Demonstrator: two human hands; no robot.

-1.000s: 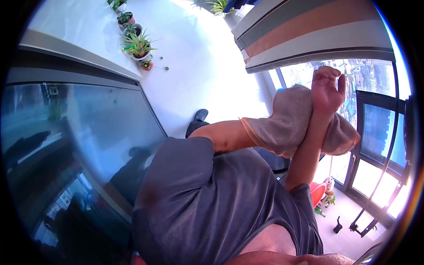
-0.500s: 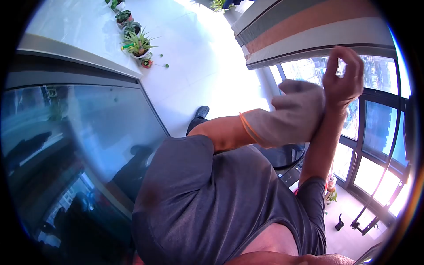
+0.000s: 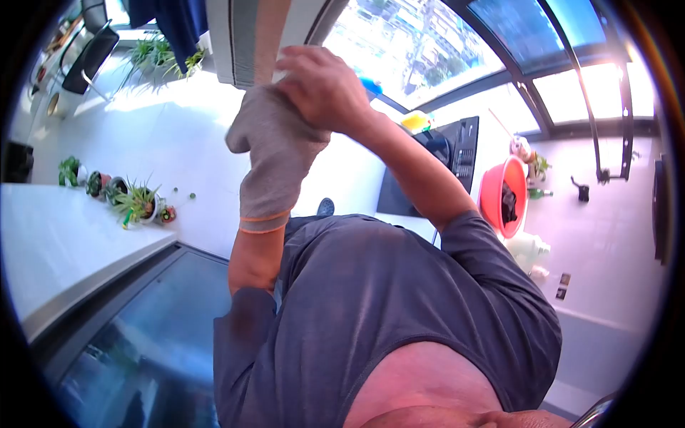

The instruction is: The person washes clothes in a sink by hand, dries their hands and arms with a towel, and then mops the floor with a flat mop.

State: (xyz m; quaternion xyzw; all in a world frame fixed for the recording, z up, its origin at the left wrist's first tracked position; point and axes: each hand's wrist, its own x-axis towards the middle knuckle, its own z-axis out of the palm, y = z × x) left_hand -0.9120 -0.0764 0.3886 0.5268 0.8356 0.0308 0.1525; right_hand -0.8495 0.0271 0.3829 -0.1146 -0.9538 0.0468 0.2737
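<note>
My left hand (image 3: pixel 275 135) is inside a grey cloth glove (image 3: pixel 275 171), whose cuff has an orange edge and sits past the wrist. One short bulge, apparently the thumb, sticks out to the left. The other fingers are covered, so their pose is hidden. My bare right hand (image 3: pixel 321 89) bends over the finger end of the glove, its fingers curled against the cloth and slightly blurred. Both hands are raised in front of me, close to the striped blind.
A striped fabric blind (image 3: pixel 246 36) hangs just beyond my hands, beside large windows (image 3: pixel 421 50). Right of me are a black hob (image 3: pixel 457 153) on a counter and a red basin (image 3: pixel 492 196). Potted plants (image 3: pixel 143 203) line the floor by a white counter (image 3: pixel 71 250) at left.
My view has turned, bringing the hob and basin into sight. The gloved left hand now points away from me. My right hand has moved from beside the left forearm onto the glove's finger end.
</note>
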